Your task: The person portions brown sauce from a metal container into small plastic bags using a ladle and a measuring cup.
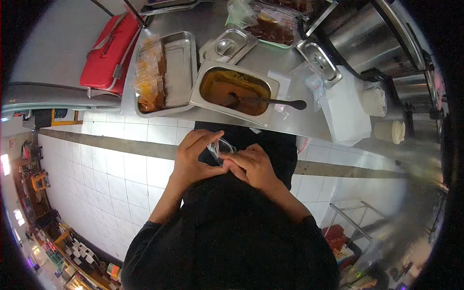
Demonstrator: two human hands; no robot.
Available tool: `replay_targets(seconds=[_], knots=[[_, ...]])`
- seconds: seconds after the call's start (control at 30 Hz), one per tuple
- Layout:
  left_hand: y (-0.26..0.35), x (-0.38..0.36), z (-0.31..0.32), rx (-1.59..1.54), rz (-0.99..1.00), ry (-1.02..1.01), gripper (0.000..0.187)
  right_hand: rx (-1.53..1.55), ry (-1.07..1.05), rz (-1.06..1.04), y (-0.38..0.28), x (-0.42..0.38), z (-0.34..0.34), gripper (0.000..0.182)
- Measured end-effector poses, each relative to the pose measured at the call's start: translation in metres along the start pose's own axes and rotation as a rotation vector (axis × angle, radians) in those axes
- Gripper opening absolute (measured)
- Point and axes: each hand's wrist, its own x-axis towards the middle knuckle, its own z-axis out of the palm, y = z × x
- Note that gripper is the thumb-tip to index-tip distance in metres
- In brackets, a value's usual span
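Close to my body, in front of the counter edge, both hands grip a small clear plastic bag (212,151). My left hand (191,157) curves round its left side, with fingertips and thumb on the plastic. On the other side my right hand (253,165) pinches the bag, its thumb close to my left thumb. The bag's mouth looks spread between the hands; I see no filling in it. Just beyond them stands a deep steel pan (263,121) of brown-orange sauce (220,92), a dark-handled spoon (290,103) resting in it.
Left of the sauce pan, a steel tray (179,63) holds several filled sauce bags (150,77). Steel lids (227,46) and a container of dark packets (273,29) lie behind. White paper (343,106) and cups (389,131) are at right. A red bag (108,53) sits left.
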Motion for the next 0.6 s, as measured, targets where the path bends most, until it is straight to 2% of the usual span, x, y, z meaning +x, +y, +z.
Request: replay_targets(seconds=[0.03, 0.1, 0.17, 0.23, 0.27, 0.3, 0.33, 0.37, 0.4, 0.47, 0.5, 0.57, 0.6], knots=[[-0.001, 0.0, -0.001, -0.01, -0.003, 0.027, 0.062, 0.003, 0.003, -0.006, -0.004, 0.002, -0.004, 0.03], [-0.004, 0.002, -0.01, -0.002, -0.003, 0.056, 0.06, -0.109, 0.204, -0.03, -0.018, 0.008, -0.024, 0.03], [-0.011, 0.01, -0.023, -0.234, 0.003, 0.21, 0.06, -0.326, 0.448, -0.098, -0.014, 0.017, -0.057, 0.034], [-0.024, 0.017, -0.027, -0.591, -0.109, 0.317, 0.069, -0.669, 0.62, 0.028, -0.014, 0.047, -0.082, 0.03], [-0.026, 0.024, -0.029, -0.762, -0.182, 0.365, 0.074, -0.665, 0.631, 0.038, -0.003, 0.055, -0.085, 0.03], [-0.031, 0.033, -0.031, -0.76, -0.177, 0.349, 0.074, -0.687, 0.514, 0.132, 0.007, 0.062, -0.089, 0.029], [-0.036, 0.043, -0.034, -0.824, -0.259, 0.371, 0.074, -0.708, 0.399, 0.226, 0.012, 0.064, -0.09, 0.028], [-0.039, 0.052, -0.035, -0.888, -0.339, 0.391, 0.075, -0.713, 0.418, 0.235, 0.01, 0.062, -0.089, 0.028], [-0.045, 0.057, -0.035, -0.891, -0.323, 0.374, 0.075, -0.796, 0.329, 0.22, 0.006, 0.062, -0.087, 0.027], [-0.057, 0.063, -0.032, -1.034, -0.406, 0.276, 0.071, -0.932, 0.208, 0.181, -0.002, 0.06, -0.081, 0.026], [-0.055, 0.069, -0.032, -1.036, -0.407, 0.271, 0.071, -0.934, 0.209, 0.186, -0.006, 0.063, -0.081, 0.026], [-0.047, 0.086, -0.035, -0.984, -0.579, 0.037, 0.06, -0.945, 0.207, 0.159, -0.013, 0.069, -0.081, 0.025], [-0.046, 0.093, -0.035, -0.985, -0.582, 0.03, 0.06, -0.945, 0.206, 0.167, -0.012, 0.073, -0.079, 0.025]])
